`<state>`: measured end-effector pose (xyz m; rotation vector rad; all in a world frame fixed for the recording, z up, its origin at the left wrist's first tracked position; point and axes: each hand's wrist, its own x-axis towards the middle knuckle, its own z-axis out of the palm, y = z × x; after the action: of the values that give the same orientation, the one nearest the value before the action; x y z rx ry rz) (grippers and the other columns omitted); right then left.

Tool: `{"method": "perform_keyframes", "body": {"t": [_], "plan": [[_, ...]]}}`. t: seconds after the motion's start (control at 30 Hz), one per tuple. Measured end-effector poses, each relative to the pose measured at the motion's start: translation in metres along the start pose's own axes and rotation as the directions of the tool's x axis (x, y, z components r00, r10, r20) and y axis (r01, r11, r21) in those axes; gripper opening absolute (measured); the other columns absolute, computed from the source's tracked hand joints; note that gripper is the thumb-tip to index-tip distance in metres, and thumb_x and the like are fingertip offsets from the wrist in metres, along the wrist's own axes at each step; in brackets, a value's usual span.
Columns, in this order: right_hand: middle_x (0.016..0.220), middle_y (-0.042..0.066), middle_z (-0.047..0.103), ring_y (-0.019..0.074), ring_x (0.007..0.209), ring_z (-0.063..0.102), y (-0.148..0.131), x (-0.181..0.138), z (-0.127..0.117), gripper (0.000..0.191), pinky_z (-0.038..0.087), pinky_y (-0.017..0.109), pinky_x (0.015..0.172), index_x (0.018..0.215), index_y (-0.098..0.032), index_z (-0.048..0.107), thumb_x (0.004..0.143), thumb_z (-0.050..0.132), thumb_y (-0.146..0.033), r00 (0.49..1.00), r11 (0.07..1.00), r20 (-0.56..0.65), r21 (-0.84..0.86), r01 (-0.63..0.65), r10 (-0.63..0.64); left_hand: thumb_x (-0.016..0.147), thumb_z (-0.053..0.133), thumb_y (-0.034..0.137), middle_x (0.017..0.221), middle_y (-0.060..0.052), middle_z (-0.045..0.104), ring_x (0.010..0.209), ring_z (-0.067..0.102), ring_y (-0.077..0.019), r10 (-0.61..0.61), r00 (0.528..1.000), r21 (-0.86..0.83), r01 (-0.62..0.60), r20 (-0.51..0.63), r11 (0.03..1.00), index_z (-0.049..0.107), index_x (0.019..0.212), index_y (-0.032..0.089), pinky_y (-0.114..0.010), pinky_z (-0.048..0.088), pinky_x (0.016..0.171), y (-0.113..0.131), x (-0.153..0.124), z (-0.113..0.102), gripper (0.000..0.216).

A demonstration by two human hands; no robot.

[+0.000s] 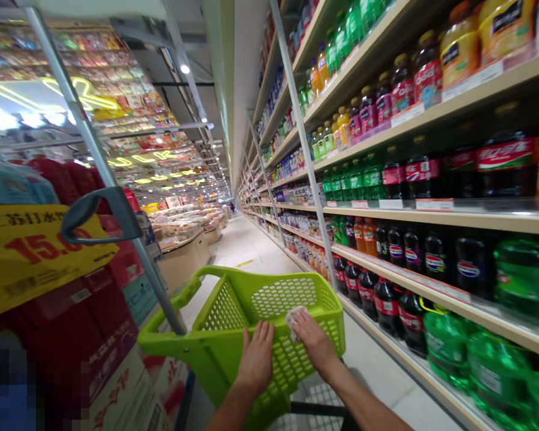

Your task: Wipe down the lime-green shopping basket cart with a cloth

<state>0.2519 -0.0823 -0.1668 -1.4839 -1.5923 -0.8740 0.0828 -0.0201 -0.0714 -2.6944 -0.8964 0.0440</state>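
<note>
Wiping is what the scene shows in hand: your right hand (313, 341) presses a small white cloth (294, 317) against the mesh side wall of the green basket (215, 344), with the fingers curled over the cloth so that only its crumpled upper edge shows. Your left hand (257, 359) lies just beside it on the same wall, fingers spread flat and holding nothing, bracing the basket. The basket sits tilted in front of you on a wire trolley frame (317, 402), its open top turned toward the aisle and its inside empty as far as you can see. As for progress, the cloth sits about midway along the near wall, just below the rim. No wet streak, smear or dirt marks show on the plastic, so you cannot tell which parts are already done. By my judgement, the far wall, the handle loop and the solid left side are all out of the cloth's reach at this moment. Around you, a grey trolley handle (94, 209) stands to the left by a yellow price sign (27, 251), and shelves of soft-drink bottles (431, 251) line the right side of the aisle floor (247, 245).
</note>
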Motion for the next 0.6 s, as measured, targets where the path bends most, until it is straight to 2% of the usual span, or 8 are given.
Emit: {"method": "perform_keyframes", "body": {"t": [0.17, 0.27, 0.4, 0.6], "plan": [[0.111, 0.005, 0.061, 0.0166, 0.113, 0.048, 0.009, -0.042, -0.004, 0.036, 0.048, 0.033, 0.088, 0.106, -0.021, 0.058, 0.082, 0.036, -0.006, 0.999, 0.999, 0.041, -0.044, 0.031, -0.03, 0.061, 0.034, 0.01, 0.14, -0.012, 0.028, 0.131, 0.019, -0.025, -0.042, 0.999, 0.021, 0.042, -0.006, 0.999, 0.024, 0.135, 0.009, -0.053, 0.011, 0.104, 0.005, 0.001, -0.001, 0.074], [0.114, 0.005, 0.059, 0.0174, 0.116, 0.044, 0.008, -0.036, -0.011, 0.034, 0.047, 0.033, 0.089, 0.107, -0.021, 0.058, 0.083, 0.038, -0.007, 0.999, 0.999, 0.035, -0.033, 0.031, -0.03, 0.061, 0.033, 0.009, 0.142, -0.01, 0.024, 0.132, 0.013, -0.0249, -0.029, 1.0, 0.028, 0.029, -0.006, 0.999, 0.022, 0.135, 0.01, -0.053, 0.01, 0.104, 0.011, 0.005, 0.001, 0.074], [0.12, 0.007, 0.054, 0.0178, 0.122, 0.036, 0.017, -0.017, -0.018, 0.041, 0.042, 0.038, 0.095, 0.114, -0.02, 0.055, 0.081, 0.035, -0.004, 0.999, 0.999, -0.011, -0.028, -0.046, 0.046, 0.061, 0.033, 0.008, 0.144, -0.008, 0.019, 0.133, 0.01, -0.0235, 0.002, 1.0, 0.021, -0.002, 0.025, 1.0, 0.018, 0.136, 0.011, -0.053, 0.009, 0.104, 0.017, 0.007, 0.004, 0.077], [0.114, 0.007, 0.059, 0.0178, 0.114, 0.047, 0.04, -0.052, -0.029, 0.039, 0.048, 0.034, 0.087, 0.111, -0.02, 0.057, 0.08, 0.039, -0.005, 0.998, 0.998, 0.059, -0.054, -0.035, 0.038, 0.06, 0.035, 0.009, 0.143, -0.009, 0.022, 0.132, 0.014, -0.0248, -0.027, 0.999, 0.023, 0.026, 0.022, 0.999, 0.019, 0.136, 0.01, -0.054, 0.011, 0.104, 0.018, 0.007, 0.004, 0.078]]}}
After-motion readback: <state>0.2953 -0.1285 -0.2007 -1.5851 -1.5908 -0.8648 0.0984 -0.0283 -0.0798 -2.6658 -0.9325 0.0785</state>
